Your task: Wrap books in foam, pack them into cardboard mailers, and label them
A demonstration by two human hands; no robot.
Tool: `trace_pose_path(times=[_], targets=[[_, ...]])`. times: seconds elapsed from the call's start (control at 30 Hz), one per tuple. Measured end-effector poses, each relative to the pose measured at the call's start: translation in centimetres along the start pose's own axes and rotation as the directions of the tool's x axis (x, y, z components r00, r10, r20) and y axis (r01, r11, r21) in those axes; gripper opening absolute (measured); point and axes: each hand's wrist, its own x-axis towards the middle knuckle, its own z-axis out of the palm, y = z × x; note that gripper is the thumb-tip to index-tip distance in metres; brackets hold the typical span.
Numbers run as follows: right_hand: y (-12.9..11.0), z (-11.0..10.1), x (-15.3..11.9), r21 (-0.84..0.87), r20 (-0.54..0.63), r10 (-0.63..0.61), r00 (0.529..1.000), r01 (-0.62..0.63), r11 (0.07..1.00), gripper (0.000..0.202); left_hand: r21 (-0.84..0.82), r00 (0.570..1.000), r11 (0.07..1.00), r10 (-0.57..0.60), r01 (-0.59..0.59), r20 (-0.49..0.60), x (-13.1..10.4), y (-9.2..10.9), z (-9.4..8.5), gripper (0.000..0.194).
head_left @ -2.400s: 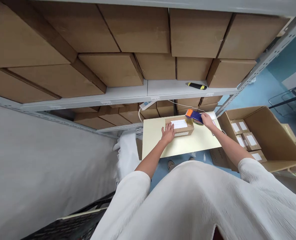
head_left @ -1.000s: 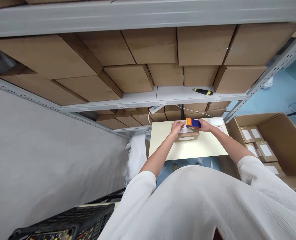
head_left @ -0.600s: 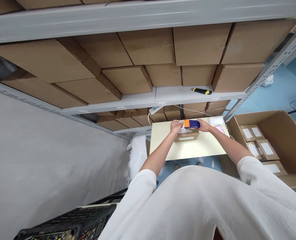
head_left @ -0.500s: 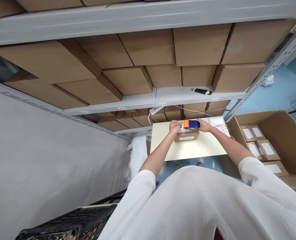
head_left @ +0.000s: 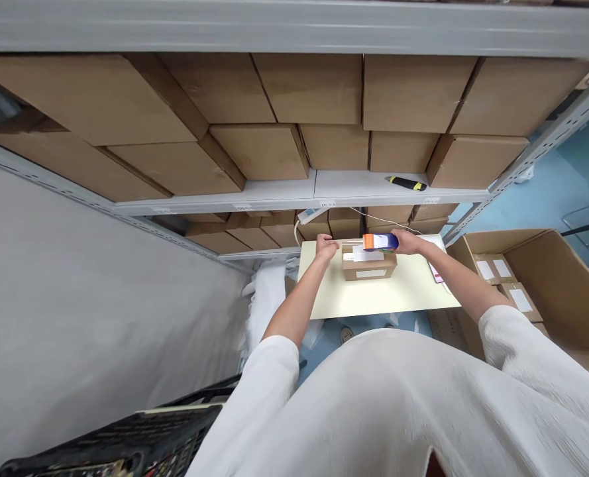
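A small cardboard box (head_left: 383, 269) with white labels on its top and front sits on the pale yellow tabletop (head_left: 344, 302). My right hand (head_left: 406, 242) grips an orange and blue tape dispenser (head_left: 379, 242) just over the box's right half. To the left of the box, my left hand (head_left: 326, 248) is closed, fingers pinched on the end of the packing tape. A thin strip of tape (head_left: 346, 240) runs from those fingers to the dispenser, above the box.
Shelves packed with cardboard boxes (head_left: 259, 152) rise behind the table, a box cutter (head_left: 406, 183) lying on one. A phone (head_left: 437, 271) rests at the table's right. Beside it stands a large open carton (head_left: 562, 285) with labelled boxes. A black crate (head_left: 175, 430) is at lower left.
My left hand has moved left, away from the dispenser, and a strip of tape now stretches between them. More of the box top shows. The view has shifted slightly.
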Motion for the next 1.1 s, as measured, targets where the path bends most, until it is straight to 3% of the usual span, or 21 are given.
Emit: trace_pose_path(times=[0.5,1.1], targets=[[-3.4,0.6,2.8,-0.238,0.106,-0.001,0.994,0.026,0.971,0.036,-0.126,0.998,0.99,-0.052,0.055,0.029,0.5,-5.2,-2.0,0.054],[-6.4,1.1,3.9,-0.457,0.189,0.143,0.972,-0.042,0.889,0.038,-0.264,0.989,0.953,-0.138,0.148,0.054,2.7,-10.8,0.2,0.054]])
